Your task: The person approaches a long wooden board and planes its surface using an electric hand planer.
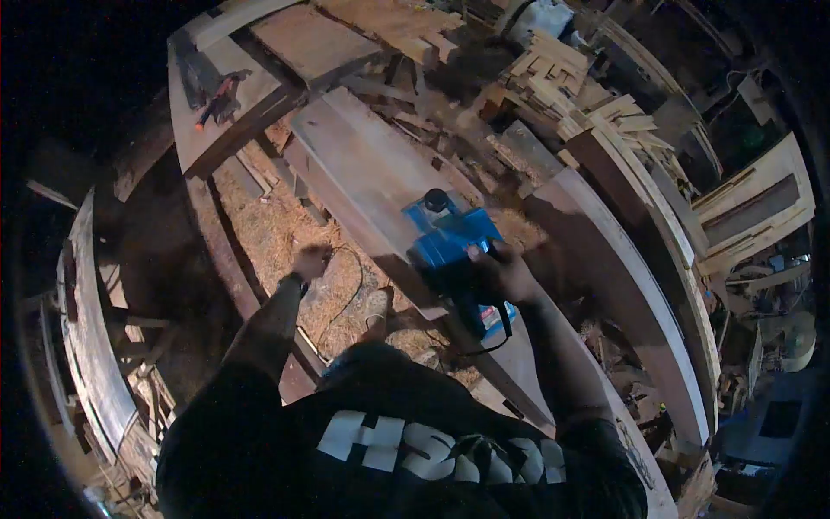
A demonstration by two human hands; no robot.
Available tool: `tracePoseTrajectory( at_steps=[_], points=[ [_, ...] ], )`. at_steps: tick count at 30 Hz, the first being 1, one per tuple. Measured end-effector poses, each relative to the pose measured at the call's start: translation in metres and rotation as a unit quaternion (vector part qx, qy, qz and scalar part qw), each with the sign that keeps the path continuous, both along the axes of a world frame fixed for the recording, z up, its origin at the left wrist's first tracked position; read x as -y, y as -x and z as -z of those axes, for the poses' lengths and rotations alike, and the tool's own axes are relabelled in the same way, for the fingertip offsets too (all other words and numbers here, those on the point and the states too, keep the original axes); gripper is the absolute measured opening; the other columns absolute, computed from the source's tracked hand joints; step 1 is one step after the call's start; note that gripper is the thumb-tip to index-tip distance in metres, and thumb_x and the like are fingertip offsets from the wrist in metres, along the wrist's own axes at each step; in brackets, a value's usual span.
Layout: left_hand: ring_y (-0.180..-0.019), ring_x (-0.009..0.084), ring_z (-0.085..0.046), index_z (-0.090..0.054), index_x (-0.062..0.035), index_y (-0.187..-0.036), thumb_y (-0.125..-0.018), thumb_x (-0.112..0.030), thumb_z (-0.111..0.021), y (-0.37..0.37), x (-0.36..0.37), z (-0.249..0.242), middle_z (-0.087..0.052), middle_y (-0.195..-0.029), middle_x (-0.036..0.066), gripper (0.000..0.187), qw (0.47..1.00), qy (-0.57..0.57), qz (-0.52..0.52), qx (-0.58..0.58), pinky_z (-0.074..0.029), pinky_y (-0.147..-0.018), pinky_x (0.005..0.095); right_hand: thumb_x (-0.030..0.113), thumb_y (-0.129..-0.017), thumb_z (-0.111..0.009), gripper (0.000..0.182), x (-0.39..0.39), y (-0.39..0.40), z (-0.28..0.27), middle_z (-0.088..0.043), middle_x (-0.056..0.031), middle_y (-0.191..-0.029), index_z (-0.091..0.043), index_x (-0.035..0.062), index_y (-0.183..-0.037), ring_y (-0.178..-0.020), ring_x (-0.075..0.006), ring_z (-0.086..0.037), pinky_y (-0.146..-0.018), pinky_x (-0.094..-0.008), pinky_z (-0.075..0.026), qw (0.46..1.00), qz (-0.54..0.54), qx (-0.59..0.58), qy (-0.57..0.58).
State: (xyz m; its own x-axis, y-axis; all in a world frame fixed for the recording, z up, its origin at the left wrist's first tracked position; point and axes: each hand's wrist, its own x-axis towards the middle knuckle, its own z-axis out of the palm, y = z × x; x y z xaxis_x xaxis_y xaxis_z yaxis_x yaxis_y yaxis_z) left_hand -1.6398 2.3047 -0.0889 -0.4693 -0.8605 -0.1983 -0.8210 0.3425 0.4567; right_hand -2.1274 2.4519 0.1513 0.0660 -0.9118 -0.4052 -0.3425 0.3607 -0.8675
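A blue power tool with a black knob sits on a long, thick wooden plank, the fingers of the right hand wrapped around its handle. The left hand hangs beside the plank near a thin cable; whether its fingers grip anything, I cannot tell. Below, wood shavings cover the floor, and further boards lie to the right.

Dim light leaves much of the room in shadow around a floor strewn with wood shavings, while offcuts lie heaped near a whitish bundle, a pale wooden frame at right.
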Motion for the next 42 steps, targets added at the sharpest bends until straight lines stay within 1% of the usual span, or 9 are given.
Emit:
tracePoseTrajectory(
  at_steps=[3, 6, 11, 16, 29, 32, 34, 37, 42],
  points=[
    [-0.087, 0.0326, -0.073, -0.067, -0.0091, -0.129, -0.091, -0.018, -0.065, 0.007, 0.061, 0.028, -0.074, -0.097, 0.018, 0.039, 0.975, 0.182, -0.037, 0.123, -0.058, -0.076, 0.0463, 0.038, -0.105, -0.065, 0.053, -0.034, 0.014, 0.016, -0.066, -0.0087, -0.110, -0.055, -0.0032, -0.137, -0.102, -0.0152, -0.060, -0.087, -0.0340, -0.048, 0.997, 0.062, -0.046, -0.002],
    [-0.097, 0.0354, -0.071, -0.063, -0.0076, -0.136, -0.095, -0.022, -0.058, 0.054, 0.113, 0.006, -0.073, -0.106, 0.020, 0.044, 0.965, 0.201, -0.147, 0.086, -0.057, -0.085, 0.0455, 0.048, -0.101, -0.069, 0.082, -0.115, 0.040, -0.006, -0.066, -0.0254, -0.134, -0.043, -0.0111, -0.152, -0.120, -0.0293, -0.064, -0.106, -0.0419, -0.048, 0.993, 0.115, 0.014, -0.037],
    [-0.106, 0.0375, -0.068, -0.058, -0.0075, -0.140, -0.098, -0.033, -0.055, 0.132, 0.150, -0.023, -0.070, -0.116, 0.022, 0.049, 0.903, 0.078, -0.419, -0.064, -0.055, -0.094, 0.0451, 0.029, -0.108, -0.057, 0.045, -0.230, 0.084, -0.033, -0.065, -0.0036, -0.094, -0.048, -0.0037, -0.138, -0.070, -0.0077, -0.056, -0.055, -0.0265, -0.043, 0.984, 0.100, 0.145, -0.002],
    [-0.108, 0.0376, -0.067, -0.057, -0.0114, -0.143, -0.096, -0.041, -0.060, 0.157, 0.146, -0.016, -0.066, -0.122, 0.024, 0.055, 0.832, 0.078, -0.519, -0.179, -0.054, -0.095, 0.0464, 0.026, -0.107, -0.056, 0.038, -0.253, 0.083, -0.059, -0.063, -0.0015, -0.092, -0.051, 0.0007, -0.135, -0.069, -0.0080, -0.055, -0.057, -0.0245, -0.042, 0.991, 0.107, 0.086, -0.005],
    [-0.108, 0.0261, -0.062, -0.049, -0.0077, -0.149, -0.104, -0.042, -0.059, 0.127, 0.119, 0.036, -0.062, -0.123, 0.015, 0.058, 0.786, 0.130, -0.515, -0.316, -0.049, -0.091, 0.0390, 0.031, -0.110, -0.055, 0.035, -0.018, -0.008, -0.023, -0.068, -0.0086, -0.101, -0.059, -0.0003, -0.125, -0.090, -0.0122, -0.061, -0.078, -0.0296, -0.050, 0.992, 0.033, 0.042, 0.116],
    [-0.107, 0.0199, -0.053, -0.051, 0.0017, -0.139, -0.113, -0.034, -0.045, 0.120, 0.066, 0.011, -0.053, -0.124, 0.011, 0.045, 0.611, 0.047, -0.478, -0.630, -0.047, -0.094, 0.0327, 0.037, -0.109, -0.057, 0.036, 0.055, -0.040, -0.026, -0.067, -0.0076, -0.095, -0.061, 0.0022, -0.116, -0.088, -0.0116, -0.060, -0.077, -0.0294, -0.049, 0.999, 0.016, -0.013, 0.044],
    [-0.117, 0.0218, -0.052, -0.047, 0.0001, -0.139, -0.110, -0.019, -0.048, 0.086, 0.031, 0.075, -0.044, -0.137, 0.016, 0.035, 0.861, 0.168, -0.370, -0.305, -0.046, -0.100, 0.0360, 0.039, -0.110, -0.055, 0.035, 0.102, -0.068, -0.024, -0.062, -0.0046, -0.082, -0.059, 0.0040, -0.107, -0.072, -0.0117, -0.059, -0.063, -0.0295, -0.047, 0.994, -0.005, -0.010, 0.111],
    [-0.112, 0.0383, -0.062, -0.054, -0.0040, -0.133, -0.105, -0.023, -0.058, 0.058, -0.014, 0.083, -0.062, -0.120, 0.024, 0.034, 0.781, -0.141, -0.409, -0.450, -0.052, -0.094, 0.0431, 0.042, -0.110, -0.053, 0.039, 0.166, -0.116, -0.025, -0.058, -0.0037, -0.073, -0.057, 0.0050, -0.101, -0.058, -0.0128, -0.057, -0.052, -0.0298, -0.046, 0.998, 0.013, -0.001, 0.058],
    [-0.112, 0.0452, -0.066, -0.058, -0.0094, -0.129, -0.107, -0.049, -0.053, -0.055, -0.092, 0.171, -0.067, -0.123, 0.028, 0.046, 0.962, -0.229, -0.121, -0.085, -0.051, -0.093, 0.0531, 0.051, -0.108, -0.054, 0.047, 0.269, -0.174, -0.022, -0.057, -0.0058, -0.071, -0.056, 0.0047, -0.102, -0.051, -0.0138, -0.057, -0.047, -0.0309, -0.048, 0.999, 0.025, -0.018, 0.042]
  ],
)
